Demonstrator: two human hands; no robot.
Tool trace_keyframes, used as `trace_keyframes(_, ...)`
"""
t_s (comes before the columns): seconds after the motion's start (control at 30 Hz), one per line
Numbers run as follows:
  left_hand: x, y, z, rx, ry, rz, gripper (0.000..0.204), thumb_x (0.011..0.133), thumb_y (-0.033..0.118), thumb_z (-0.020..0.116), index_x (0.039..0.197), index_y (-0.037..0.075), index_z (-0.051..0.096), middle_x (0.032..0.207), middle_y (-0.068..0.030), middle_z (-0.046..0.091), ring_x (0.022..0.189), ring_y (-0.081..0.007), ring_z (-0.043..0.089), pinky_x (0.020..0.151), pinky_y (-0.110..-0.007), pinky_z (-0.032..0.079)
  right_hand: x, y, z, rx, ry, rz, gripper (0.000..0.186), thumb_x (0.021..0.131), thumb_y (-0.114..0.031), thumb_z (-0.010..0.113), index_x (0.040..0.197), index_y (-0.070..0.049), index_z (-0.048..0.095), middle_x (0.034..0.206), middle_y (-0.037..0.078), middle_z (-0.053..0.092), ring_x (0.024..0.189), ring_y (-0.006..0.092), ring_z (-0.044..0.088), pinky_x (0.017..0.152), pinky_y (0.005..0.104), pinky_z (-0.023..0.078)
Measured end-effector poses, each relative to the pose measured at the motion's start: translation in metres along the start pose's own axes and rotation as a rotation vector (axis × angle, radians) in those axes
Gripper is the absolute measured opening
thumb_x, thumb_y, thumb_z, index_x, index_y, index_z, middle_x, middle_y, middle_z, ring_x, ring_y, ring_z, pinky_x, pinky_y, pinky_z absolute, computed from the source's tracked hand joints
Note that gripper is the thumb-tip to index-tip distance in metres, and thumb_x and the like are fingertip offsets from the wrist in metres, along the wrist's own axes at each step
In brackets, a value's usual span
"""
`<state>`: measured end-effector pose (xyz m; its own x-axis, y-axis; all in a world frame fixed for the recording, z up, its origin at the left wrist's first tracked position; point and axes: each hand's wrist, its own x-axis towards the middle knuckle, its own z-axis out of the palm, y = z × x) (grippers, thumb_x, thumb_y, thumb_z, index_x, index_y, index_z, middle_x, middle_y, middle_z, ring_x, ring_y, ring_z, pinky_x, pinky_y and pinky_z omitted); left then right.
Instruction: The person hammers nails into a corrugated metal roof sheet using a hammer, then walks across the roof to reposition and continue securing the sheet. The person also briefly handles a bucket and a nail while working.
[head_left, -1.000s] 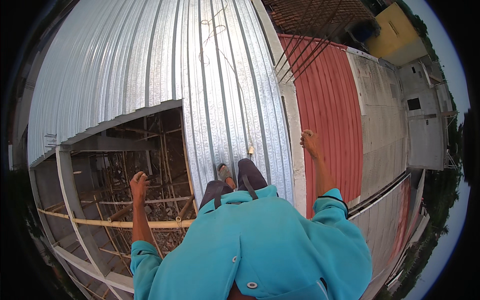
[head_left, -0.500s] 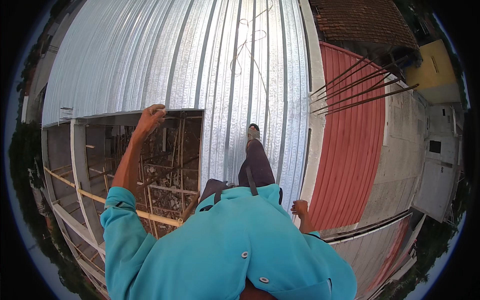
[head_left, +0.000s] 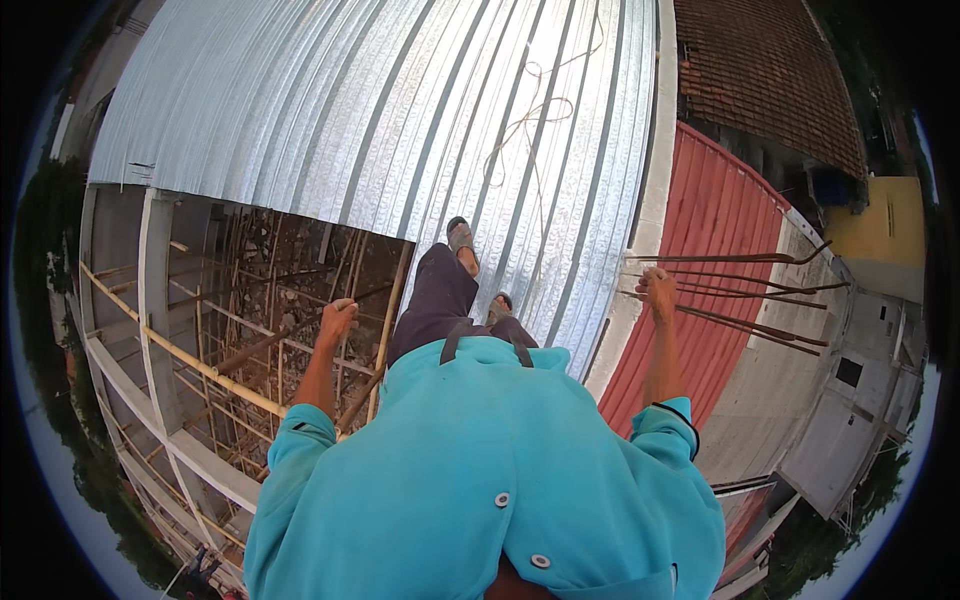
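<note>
I stand on silver corrugated roofing (head_left: 290, 90), with both sandaled feet on it, one ahead of the other, and a thin looped cord (head_left: 540, 115) lying ahead. My left hand (head_left: 338, 318), fingers curled with nothing visible in them, hangs over the open bay, where bamboo poles (head_left: 220, 377) form scaffolding above rubble. My right hand (head_left: 658, 288) is loosely closed, with nothing seen in it, over the roof's right side. It overlaps several rusty rebar rods (head_left: 760, 258) in the view; whether it touches them I cannot tell.
A concrete beam (head_left: 656, 150) edges the roofing at right, beside red corrugated sheet (head_left: 715, 190) and a tiled roof (head_left: 760, 65). The opening's edge drops away at left beside concrete columns (head_left: 155, 240). A person (head_left: 200, 570) shows far below at lower left.
I have stepped forward, feet alternating. The rebar sits lower in the view. My left hand rose, then dropped; my right hand fell back, then swung forward again.
</note>
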<state>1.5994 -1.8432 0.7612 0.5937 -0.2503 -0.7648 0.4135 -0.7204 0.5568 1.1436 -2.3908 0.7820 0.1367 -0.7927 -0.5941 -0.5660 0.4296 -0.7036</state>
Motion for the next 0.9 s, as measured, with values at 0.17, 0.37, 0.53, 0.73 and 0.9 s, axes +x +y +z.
trace_keyframes(0.17, 0.065, -0.086, -0.023, 0.362, 0.213, -0.563, 0.033, 0.084, 0.015, 0.069, 0.111, -0.004, 0.066, 0.113, -0.0216, 0.066, 0.091, -0.0330, 0.067, 0.066, -0.049, 0.054, 0.102, -0.159, 0.075, -0.054, -0.052, -0.206, 0.033, 0.092, -0.025, 0.060, 0.112, 0.002, 0.061, 0.079, 0.007, 0.062, 0.067, 0.0148, 0.062, 0.055, 0.0264, 0.049)
trace_keyframes(0.37, 0.200, 0.086, -0.015, -0.425, 0.245, -0.325, 0.028, 0.082, 0.017, 0.064, 0.104, 0.000, 0.069, 0.073, -0.0085, 0.062, 0.059, -0.0208, 0.058, 0.048, -0.038, 0.043, 0.191, -0.278, 0.191, -0.112, -0.178, -0.269, 0.029, 0.092, -0.020, 0.059, 0.110, 0.004, 0.059, 0.074, 0.008, 0.060, 0.058, 0.0149, 0.059, 0.047, 0.0261, 0.047)
trace_keyframes(0.53, 0.262, 0.341, -0.020, -0.369, 0.150, 0.168, 0.044, 0.086, 0.028, 0.065, 0.122, 0.001, 0.063, 0.103, -0.0141, 0.069, 0.083, -0.0215, 0.068, 0.063, -0.034, 0.051, 0.234, -0.302, 0.294, -0.375, -0.418, 0.045, 0.022, 0.086, -0.014, 0.061, 0.099, 0.004, 0.060, 0.069, 0.010, 0.060, 0.055, 0.0231, 0.062, 0.042, 0.0332, 0.048)
trace_keyframes(0.73, 0.307, 0.455, -0.062, -0.305, 0.158, 0.299, 0.046, 0.088, 0.029, 0.064, 0.122, -0.002, 0.062, 0.102, -0.0175, 0.070, 0.085, -0.0227, 0.068, 0.073, -0.037, 0.053, 0.297, -0.347, 0.384, -0.603, -0.658, -0.390, 0.026, 0.082, -0.014, 0.064, 0.100, 0.004, 0.062, 0.075, 0.014, 0.066, 0.059, 0.0256, 0.066, 0.046, 0.0353, 0.053)
trace_keyframes(0.9, 0.379, 0.378, -0.096, -0.224, 0.395, -0.038, 0.036, 0.085, 0.027, 0.064, 0.111, 0.002, 0.069, 0.089, -0.0110, 0.071, 0.071, -0.0194, 0.068, 0.061, -0.034, 0.052, 0.360, -0.431, 0.442, -0.581, -0.551, -0.004, 0.032, 0.085, -0.015, 0.063, 0.109, 0.007, 0.062, 0.077, 0.015, 0.066, 0.057, 0.0228, 0.066, 0.045, 0.0347, 0.056)
